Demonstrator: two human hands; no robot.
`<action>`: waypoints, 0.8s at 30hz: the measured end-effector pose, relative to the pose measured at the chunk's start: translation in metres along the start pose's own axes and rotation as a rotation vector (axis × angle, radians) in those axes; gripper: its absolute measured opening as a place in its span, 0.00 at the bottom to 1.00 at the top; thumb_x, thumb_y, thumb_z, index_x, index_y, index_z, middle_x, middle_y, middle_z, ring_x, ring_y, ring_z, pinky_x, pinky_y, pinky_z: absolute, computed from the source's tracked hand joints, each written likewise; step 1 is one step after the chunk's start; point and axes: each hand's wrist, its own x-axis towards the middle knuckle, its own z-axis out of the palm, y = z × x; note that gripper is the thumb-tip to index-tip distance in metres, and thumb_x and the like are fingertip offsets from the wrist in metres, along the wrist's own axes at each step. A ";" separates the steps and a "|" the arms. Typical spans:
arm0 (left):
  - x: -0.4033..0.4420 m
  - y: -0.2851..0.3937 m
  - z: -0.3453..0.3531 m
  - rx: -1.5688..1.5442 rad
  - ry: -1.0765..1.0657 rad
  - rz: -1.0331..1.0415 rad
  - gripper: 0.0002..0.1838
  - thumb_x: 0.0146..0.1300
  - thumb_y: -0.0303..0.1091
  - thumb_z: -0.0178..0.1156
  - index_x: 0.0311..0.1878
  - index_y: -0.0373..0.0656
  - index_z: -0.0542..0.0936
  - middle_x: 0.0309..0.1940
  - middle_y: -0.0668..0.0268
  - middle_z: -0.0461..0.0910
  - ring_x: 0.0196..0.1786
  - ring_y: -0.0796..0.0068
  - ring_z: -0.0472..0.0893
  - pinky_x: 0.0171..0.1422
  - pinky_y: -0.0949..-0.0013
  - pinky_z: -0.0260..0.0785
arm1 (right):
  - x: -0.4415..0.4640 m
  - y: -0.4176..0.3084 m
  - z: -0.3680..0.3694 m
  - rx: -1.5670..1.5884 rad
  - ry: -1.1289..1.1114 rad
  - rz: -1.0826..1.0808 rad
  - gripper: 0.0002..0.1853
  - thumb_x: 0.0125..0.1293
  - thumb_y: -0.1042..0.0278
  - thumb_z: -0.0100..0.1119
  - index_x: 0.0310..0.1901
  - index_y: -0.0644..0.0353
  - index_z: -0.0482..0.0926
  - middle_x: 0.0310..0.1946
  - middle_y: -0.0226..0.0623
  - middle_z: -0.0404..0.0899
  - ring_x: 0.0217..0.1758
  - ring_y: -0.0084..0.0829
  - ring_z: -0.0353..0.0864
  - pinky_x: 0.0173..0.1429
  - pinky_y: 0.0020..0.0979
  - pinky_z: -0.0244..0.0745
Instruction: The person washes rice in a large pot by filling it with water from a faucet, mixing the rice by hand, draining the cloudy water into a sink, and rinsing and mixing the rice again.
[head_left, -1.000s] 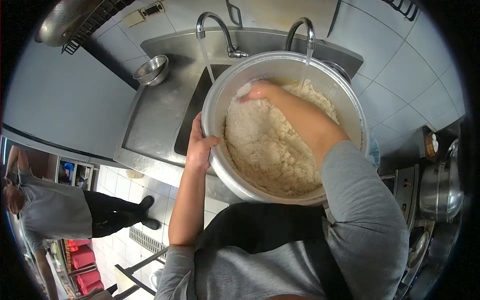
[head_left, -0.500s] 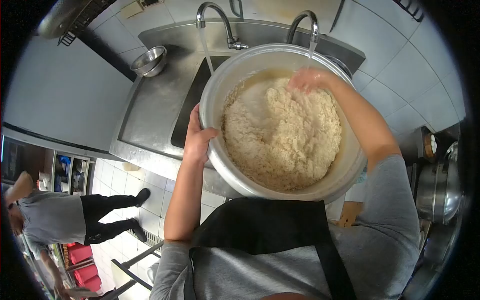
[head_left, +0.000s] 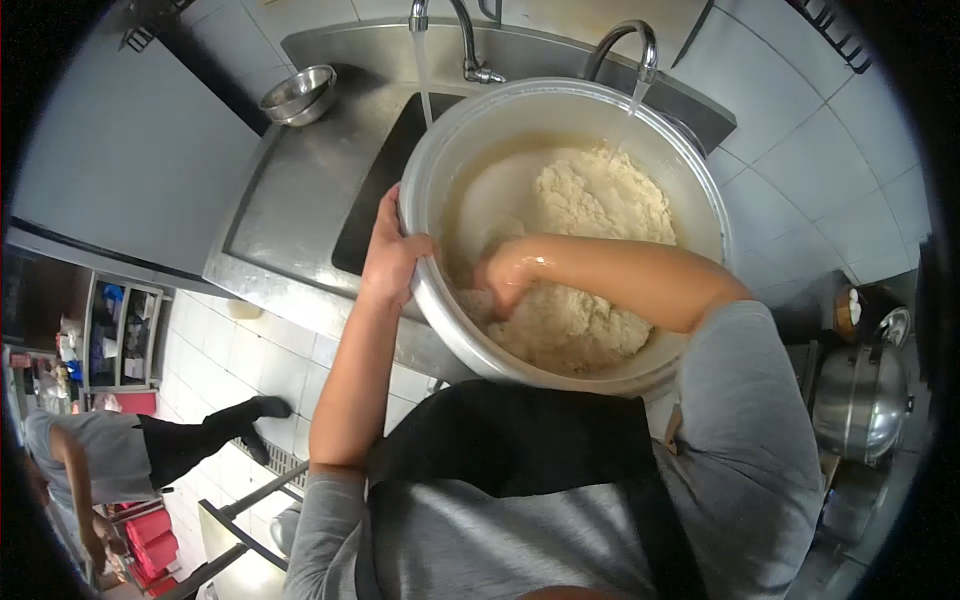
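A large, pale round basin [head_left: 716,200] holds cloudy water and a heap of pale, fine-grained food that looks like rice [head_left: 610,195]. My left hand [head_left: 395,250] grips the basin's left rim, thumb on top and fingers around the outside. Inside the basin, my right hand [head_left: 505,280] is sunk into the wet grains at the left side; its fingertips are hidden by the mix. From the right faucet [head_left: 645,65], water runs into the basin. The left faucet [head_left: 420,20] pours a stream beside the basin's rim into the sink.
The basin sits over a steel sink counter [head_left: 290,215] with a dark sink bowl [head_left: 365,225]. Two stacked metal bowls [head_left: 298,95] stand at the back left. A co-worker [head_left: 100,450] is at the lower left. Metal pots [head_left: 860,400] are at the right.
My right hand has swept from the basin's far right side to its left side, down into the grains. My left hand keeps its hold. The co-worker's posture has changed.
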 end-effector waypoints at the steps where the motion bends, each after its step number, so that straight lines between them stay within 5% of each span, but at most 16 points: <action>1: 0.000 0.001 0.002 -0.021 0.001 0.002 0.45 0.34 0.16 0.52 0.65 0.33 0.54 0.54 0.54 0.66 0.57 0.61 0.68 0.61 0.67 0.61 | -0.016 0.004 0.005 -0.032 -0.005 -0.013 0.23 0.44 0.50 0.61 0.40 0.56 0.82 0.37 0.45 0.80 0.41 0.43 0.79 0.48 0.41 0.72; 4: -0.001 -0.002 0.001 -0.063 0.014 0.008 0.44 0.35 0.17 0.53 0.65 0.33 0.54 0.54 0.54 0.67 0.56 0.61 0.69 0.59 0.68 0.63 | -0.067 0.021 0.005 -0.111 -0.063 0.064 0.22 0.41 0.51 0.64 0.40 0.53 0.83 0.42 0.43 0.79 0.48 0.40 0.77 0.52 0.41 0.70; 9: -0.002 -0.002 0.002 -0.057 0.017 0.019 0.43 0.36 0.19 0.53 0.65 0.36 0.57 0.54 0.56 0.69 0.55 0.63 0.70 0.61 0.69 0.61 | -0.164 0.026 0.057 -0.094 0.303 0.103 0.36 0.40 0.59 0.69 0.58 0.50 0.73 0.66 0.44 0.55 0.64 0.50 0.60 0.67 0.44 0.58; 12: -0.004 0.001 0.001 -0.020 0.017 0.002 0.44 0.37 0.20 0.53 0.66 0.36 0.56 0.53 0.55 0.69 0.55 0.64 0.70 0.61 0.70 0.60 | -0.153 0.019 0.083 0.083 0.088 0.226 0.42 0.40 0.62 0.69 0.63 0.52 0.66 0.68 0.53 0.45 0.60 0.57 0.64 0.68 0.43 0.57; 13: -0.005 0.005 0.002 -0.004 0.024 -0.007 0.44 0.37 0.20 0.53 0.66 0.36 0.55 0.53 0.54 0.69 0.55 0.64 0.70 0.61 0.71 0.60 | -0.137 0.019 0.093 0.040 0.155 0.259 0.37 0.39 0.62 0.71 0.56 0.60 0.71 0.61 0.61 0.57 0.56 0.54 0.69 0.65 0.44 0.61; 15: -0.007 0.008 0.003 0.005 0.036 -0.019 0.45 0.36 0.19 0.54 0.66 0.36 0.56 0.53 0.54 0.69 0.54 0.64 0.70 0.61 0.71 0.59 | -0.085 0.018 0.089 0.006 -0.184 0.456 0.38 0.42 0.67 0.68 0.60 0.60 0.67 0.60 0.60 0.60 0.53 0.48 0.73 0.53 0.41 0.73; 17: -0.004 0.002 -0.001 -0.023 0.013 -0.001 0.44 0.36 0.19 0.54 0.65 0.36 0.56 0.53 0.55 0.69 0.55 0.65 0.69 0.61 0.72 0.59 | -0.052 0.037 0.103 0.014 -0.034 0.487 0.27 0.48 0.69 0.63 0.53 0.65 0.72 0.50 0.56 0.72 0.46 0.44 0.78 0.44 0.38 0.76; 19: -0.003 0.001 -0.002 -0.027 0.012 -0.015 0.44 0.35 0.19 0.55 0.65 0.36 0.58 0.52 0.57 0.70 0.55 0.66 0.69 0.61 0.72 0.58 | -0.023 0.039 0.086 0.052 0.023 0.553 0.17 0.52 0.69 0.59 0.45 0.65 0.76 0.43 0.51 0.77 0.46 0.44 0.78 0.46 0.37 0.76; 24: -0.003 -0.001 -0.004 -0.045 0.007 0.015 0.43 0.35 0.19 0.55 0.64 0.35 0.60 0.52 0.57 0.70 0.55 0.66 0.69 0.61 0.71 0.58 | 0.016 0.094 0.040 0.376 0.275 0.900 0.15 0.59 0.66 0.53 0.44 0.67 0.76 0.44 0.48 0.77 0.45 0.40 0.78 0.48 0.37 0.75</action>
